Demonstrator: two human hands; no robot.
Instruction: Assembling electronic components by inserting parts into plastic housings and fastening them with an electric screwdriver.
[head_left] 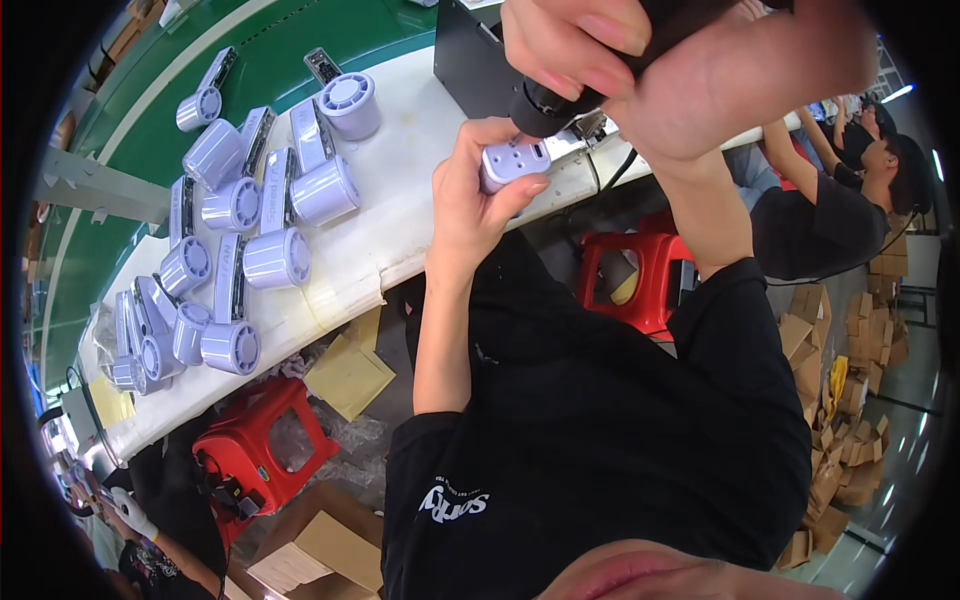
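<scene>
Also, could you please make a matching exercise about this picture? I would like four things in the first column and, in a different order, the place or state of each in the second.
Column one
1. Left hand
2. Right hand
3. Lavender fans
4. Cardboard pieces

Column two
A. Lying and standing in a group on the white bench
B. Gripping a dark tool
C. Heaped toward the right side of the picture
D. Holding a small lavender piece

Right pairs: 1-D, 2-B, 3-A, 4-C
</scene>
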